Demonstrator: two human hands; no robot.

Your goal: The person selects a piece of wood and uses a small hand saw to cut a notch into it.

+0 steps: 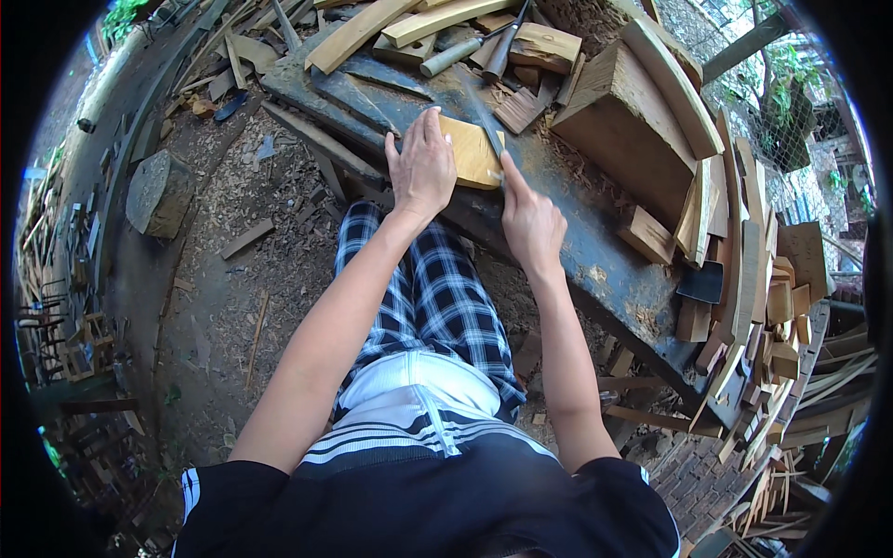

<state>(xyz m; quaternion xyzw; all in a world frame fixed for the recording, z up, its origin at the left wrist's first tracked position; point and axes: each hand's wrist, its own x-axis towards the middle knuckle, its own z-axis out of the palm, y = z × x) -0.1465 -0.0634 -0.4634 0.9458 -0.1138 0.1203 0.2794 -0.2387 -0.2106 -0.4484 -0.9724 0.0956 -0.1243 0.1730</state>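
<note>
Pale, smooth-cut wooden block (470, 152) on a dark, worn, matt bench top (577, 251) with rusty patches. Dull grey metal blade (484, 116). Rough sawn timber offcuts (744, 279). Ground (233, 307) strewn with coarse wood shavings. Checked cloth trousers (433, 298).

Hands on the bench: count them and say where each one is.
2. The left hand lies flat on the pale wood piece; the right hand holds a long blade at that piece's right edge. None looks hidden.

Dark worn tabletop (595, 251), sawdust-strewn. On it: pale wood block (471, 151), big wooden box-like chunk (623, 130), curved planks (372, 26), small offcuts (646, 234), handled tools (456, 54).
</note>
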